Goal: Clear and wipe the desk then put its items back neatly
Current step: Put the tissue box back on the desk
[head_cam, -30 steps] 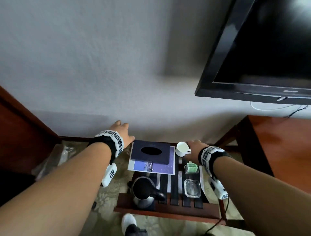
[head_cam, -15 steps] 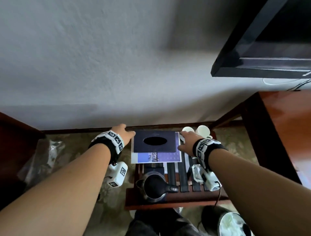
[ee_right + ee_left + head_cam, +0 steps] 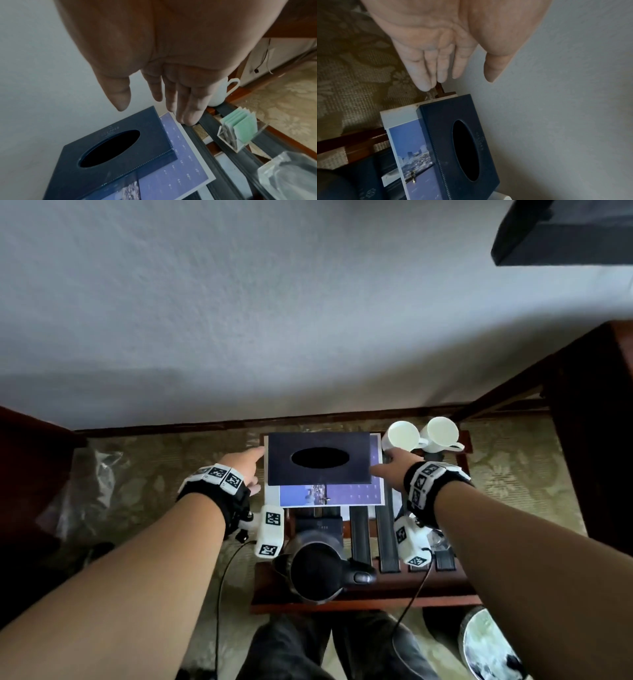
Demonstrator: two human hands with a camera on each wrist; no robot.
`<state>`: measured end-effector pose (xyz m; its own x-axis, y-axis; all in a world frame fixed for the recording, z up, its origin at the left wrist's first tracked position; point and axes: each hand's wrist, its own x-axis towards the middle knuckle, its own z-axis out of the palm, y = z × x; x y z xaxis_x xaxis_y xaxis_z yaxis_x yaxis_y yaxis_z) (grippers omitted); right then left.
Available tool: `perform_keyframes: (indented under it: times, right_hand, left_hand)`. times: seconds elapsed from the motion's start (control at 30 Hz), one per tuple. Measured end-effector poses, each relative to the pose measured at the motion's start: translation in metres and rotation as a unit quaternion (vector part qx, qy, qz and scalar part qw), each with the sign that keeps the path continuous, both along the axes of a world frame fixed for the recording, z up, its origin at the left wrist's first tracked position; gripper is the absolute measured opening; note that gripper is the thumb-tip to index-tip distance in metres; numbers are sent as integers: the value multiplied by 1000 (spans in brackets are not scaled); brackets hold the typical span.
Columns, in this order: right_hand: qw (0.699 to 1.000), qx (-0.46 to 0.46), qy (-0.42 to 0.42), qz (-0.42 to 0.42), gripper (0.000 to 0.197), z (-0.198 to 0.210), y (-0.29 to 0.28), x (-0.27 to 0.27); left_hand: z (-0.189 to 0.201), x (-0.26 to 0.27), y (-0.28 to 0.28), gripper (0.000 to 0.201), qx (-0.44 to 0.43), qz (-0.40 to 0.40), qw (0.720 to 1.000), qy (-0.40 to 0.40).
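Two open hands flank a stack on the slatted rack (image 3: 359, 604): the left hand (image 3: 245, 470) at the left edge, the right hand (image 3: 394, 469) at the right, fingers straight and together, neither gripping anything. The stack is a dark blue tissue box (image 3: 318, 458) sitting on a glossy booklet (image 3: 342, 494). The wrist views show the fingertips (image 3: 423, 86) just at or past the booklet's corners, thumbs above; whether they touch it I cannot tell. This reads as setting up to slide under and lift both as one, which would explain the symmetric placement. The box looks like stitched leatherette with an oval opening, rigid and flat-topped; the booklet is thin with a white border and city photo, likely to bend if lifted alone. Behind the right hand stand two white cups (image 3: 421, 434), smooth ceramic. Nearer are a clear holder of green sachets (image 3: 240, 128), a glass dish (image 3: 291, 174) and a dark kettle (image 3: 317, 571), still to be moved.
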<state>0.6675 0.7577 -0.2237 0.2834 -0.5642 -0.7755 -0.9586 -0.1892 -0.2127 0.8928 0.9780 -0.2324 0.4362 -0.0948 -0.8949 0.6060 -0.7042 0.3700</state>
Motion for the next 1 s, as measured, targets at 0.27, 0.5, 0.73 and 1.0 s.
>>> perform_keyframes:
  times: [0.27,0.5,0.73,1.0]
  right_hand:
    - [976,97,-59,-186,70,-60,-13,9]
    - [924,155,-94,-336,49,-77,-3,14]
    - [920,150,-114,-344,47,-68,8,20]
    - [938,77,-164,-295,32,1,-16,24]
  left_hand:
    - [-51,-5,-7,37,10,40,999,12]
    - [-66,-9,-26,57,43,-44,996,-65]
    - [-61,-12,-42,107,102,-160,975,-114]
    - [26,-16,-66,70,82,-167,967,-176]
